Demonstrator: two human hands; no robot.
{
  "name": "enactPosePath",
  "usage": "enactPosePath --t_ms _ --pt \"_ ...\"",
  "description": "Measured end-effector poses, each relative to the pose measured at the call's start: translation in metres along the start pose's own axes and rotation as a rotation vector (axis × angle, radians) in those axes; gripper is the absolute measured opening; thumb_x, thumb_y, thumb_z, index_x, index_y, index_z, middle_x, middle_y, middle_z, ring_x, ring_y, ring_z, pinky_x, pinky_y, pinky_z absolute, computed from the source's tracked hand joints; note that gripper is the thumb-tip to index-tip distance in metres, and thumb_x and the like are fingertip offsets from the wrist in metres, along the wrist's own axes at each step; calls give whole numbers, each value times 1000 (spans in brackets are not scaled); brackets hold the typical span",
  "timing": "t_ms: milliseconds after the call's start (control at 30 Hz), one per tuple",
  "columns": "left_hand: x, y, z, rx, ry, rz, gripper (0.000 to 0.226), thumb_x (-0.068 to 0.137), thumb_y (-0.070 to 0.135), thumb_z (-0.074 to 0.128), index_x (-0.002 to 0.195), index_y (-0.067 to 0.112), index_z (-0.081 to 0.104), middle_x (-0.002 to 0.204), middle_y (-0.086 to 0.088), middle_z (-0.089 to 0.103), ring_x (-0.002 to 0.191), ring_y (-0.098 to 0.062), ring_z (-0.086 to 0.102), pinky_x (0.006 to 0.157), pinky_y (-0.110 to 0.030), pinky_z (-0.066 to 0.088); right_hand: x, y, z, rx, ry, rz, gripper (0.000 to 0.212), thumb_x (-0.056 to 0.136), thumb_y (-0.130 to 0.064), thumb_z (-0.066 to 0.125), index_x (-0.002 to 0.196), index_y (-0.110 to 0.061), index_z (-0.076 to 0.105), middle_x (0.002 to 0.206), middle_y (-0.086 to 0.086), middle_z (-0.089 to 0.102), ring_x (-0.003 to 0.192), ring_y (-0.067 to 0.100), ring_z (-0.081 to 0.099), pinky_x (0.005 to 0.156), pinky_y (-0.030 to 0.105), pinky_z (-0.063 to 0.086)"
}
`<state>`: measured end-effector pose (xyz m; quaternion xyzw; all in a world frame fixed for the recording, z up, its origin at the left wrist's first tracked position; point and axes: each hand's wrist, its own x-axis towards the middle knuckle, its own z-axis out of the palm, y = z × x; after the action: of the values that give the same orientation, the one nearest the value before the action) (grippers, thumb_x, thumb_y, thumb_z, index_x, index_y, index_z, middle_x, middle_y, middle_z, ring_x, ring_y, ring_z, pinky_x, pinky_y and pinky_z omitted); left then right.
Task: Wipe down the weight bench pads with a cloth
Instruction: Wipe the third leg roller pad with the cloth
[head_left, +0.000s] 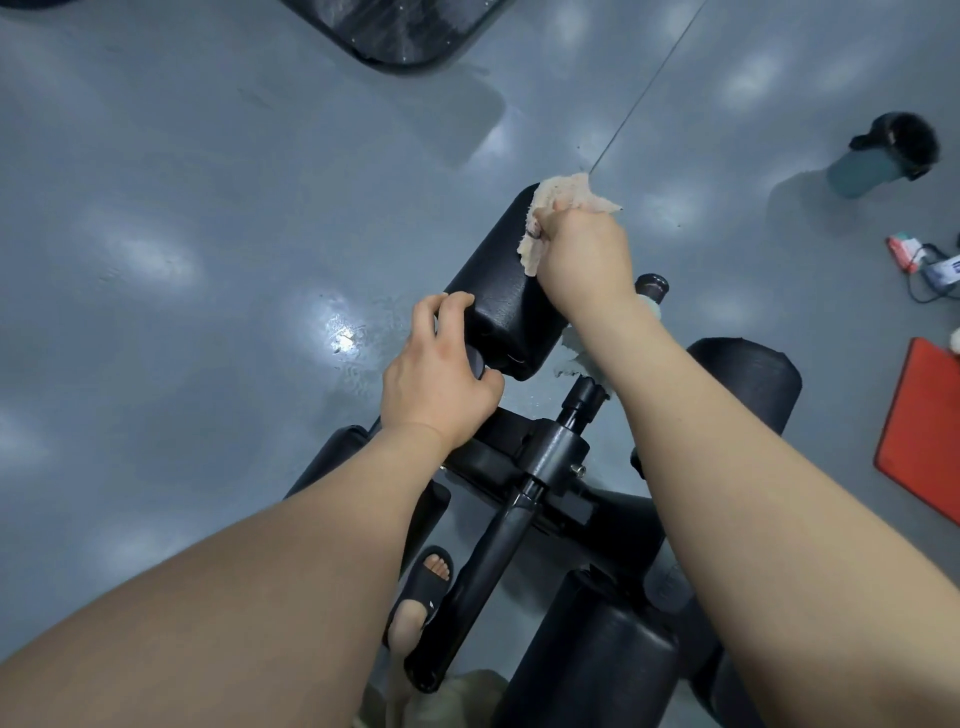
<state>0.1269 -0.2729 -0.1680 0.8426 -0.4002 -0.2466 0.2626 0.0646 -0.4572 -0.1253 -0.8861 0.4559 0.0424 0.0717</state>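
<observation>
At the pad's far end: the right hand (582, 254) is clutching the cloth (563, 195), fingers curled round it, and pressing it onto the pad (498, 296).
At the pad's near end: the left hand (439, 379) is gripping the pad, fingers wrapping over its end face and thumb lying on its upper side.
Cloth: pale pink and crumpled, it is bunching out above and to the left of the right hand, touching the pad's top edge.
Pad: a black roller, it is angling up and away from the frame (550, 452).
Frame: a black metal post is running down toward the camera, between the two forearms.
Second pad (748, 384): it is sitting to the right of the right forearm.
Floor (208, 208): grey and glossy, it is carrying a teal bottle (878, 161) and a red mat (930, 431) well to the right.
Foot (421, 587): in a black sandal, it is standing just left of the post.
</observation>
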Motion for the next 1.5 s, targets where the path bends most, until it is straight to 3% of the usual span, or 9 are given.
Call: enactPosePath --t_ms 200,400,533,667,767,1067,1167,1333,1500 --pt "-1 2 -1 -2 -4 -5 72 79 35 67 142 35 32 140 12 33 97 -22 59 77 -33 43 -27 -19 5 -11 14 -23 38 88 -1 45 118 -13 65 112 11 62 89 34 55 68 36 34" --pt "-3 4 -1 15 -9 -32 85 82 38 69 154 26 26 149 8 30 112 -27 59 81 -32 35 -56 -28 6 68 5 -3 43 85 4 44 120 -10 65 120 12 65 95 37 61 74 38 47" --pt "-2 4 -1 22 -18 -36 86 81 38 70 154 24 27 150 9 29 112 -28 59 81 -33 35 -61 -27 2 88 -36 5 16 90 -4 52 90 -11 66 81 4 60 80 30 59 61 31 37" --pt "-1 4 -1 23 -18 -40 86 81 38 69 155 23 27 149 8 29 110 -27 60 81 -32 36 -42 -20 -1 222 -32 149 21 96 -19 60 116 -10 61 126 13 44 112 33 46 86 35 45" --pt "-1 5 -1 33 -22 -41 88 81 39 69 156 23 26 150 8 28 110 -27 59 82 -32 37 -35 -20 1 300 -33 223 31 97 -26 61 125 -13 57 135 14 36 123 37 40 96 40 46" --pt "1 4 0 38 -27 -55 90 80 41 69 156 24 25 150 9 28 113 -27 59 88 -37 43 -23 -26 10 226 -68 291 25 100 -30 55 118 -15 63 143 17 40 130 40 36 101 38 43" --pt "1 2 0 29 -25 -61 90 80 42 69 156 26 24 152 8 27 116 -27 58 92 -38 45 -24 -29 14 197 -66 242 20 101 -26 52 113 -13 62 147 23 40 127 40 48 84 35 45" --pt "2 4 -1 14 -39 -55 89 81 40 67 157 28 23 159 6 29 125 -26 54 95 -39 44 -41 -28 6 86 -21 140 8 94 -8 51 93 -16 54 103 17 63 83 31 52 65 31 29" --pt "0 4 -2 -19 -22 -55 86 80 38 69 154 29 27 154 8 31 118 -26 58 85 -32 37 -65 -34 -1 54 -37 81 13 90 -5 52 82 -15 49 62 -2 36 73 24 41 61 29 27"
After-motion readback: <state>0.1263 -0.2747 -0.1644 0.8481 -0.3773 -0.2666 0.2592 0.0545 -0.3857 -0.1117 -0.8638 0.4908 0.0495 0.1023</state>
